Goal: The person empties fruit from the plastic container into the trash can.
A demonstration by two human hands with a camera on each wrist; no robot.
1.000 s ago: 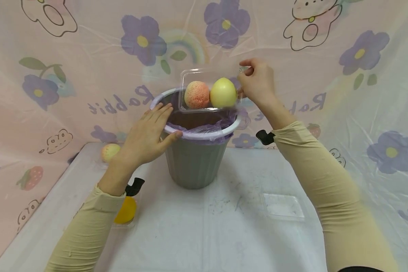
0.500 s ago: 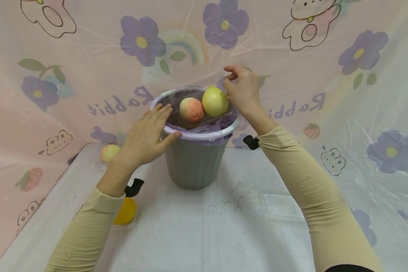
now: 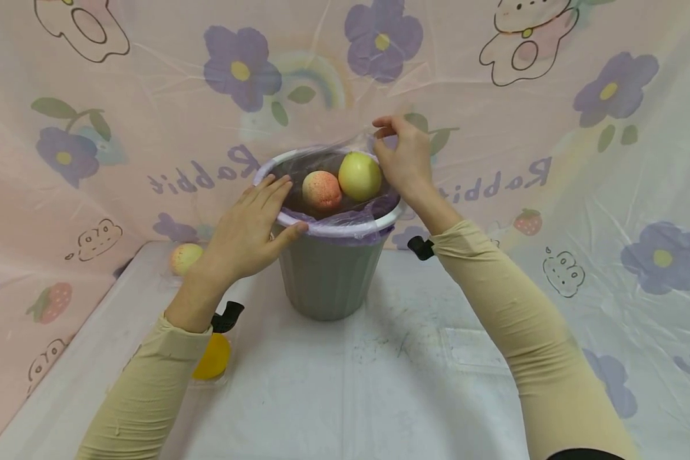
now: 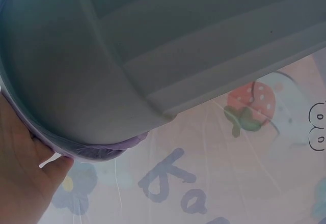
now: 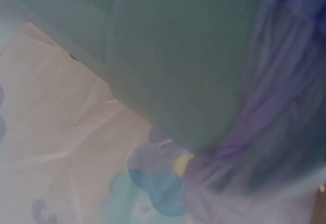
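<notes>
My right hand [image 3: 405,153] pinches the right end of a clear plastic box [image 3: 347,144], which tilts into the mouth of a grey trash can [image 3: 329,281]. A pinkish peach [image 3: 322,190] and a yellow-green apple-like fruit [image 3: 360,177] sit together at the box, inside the can's opening; the box's lower part is hard to see. On the left side of the can's white rim, my left hand [image 3: 250,223] rests with fingers nearly straight and the thumb along the front. A purple trash bag [image 5: 254,107], blurred in the right wrist view, lines the can.
Another peach [image 3: 186,259] lies at the table's far left. Nearer, a yellow piece [image 3: 213,356] in a clear box is partly behind my left forearm. A clear plastic tray [image 3: 474,348] lies at the right. A printed curtain [image 3: 149,83] hangs behind.
The right hand has moved left, bringing the clear box and both fruits down from above the rim into the can's opening, now tilted. The left hand stays on the rim.
</notes>
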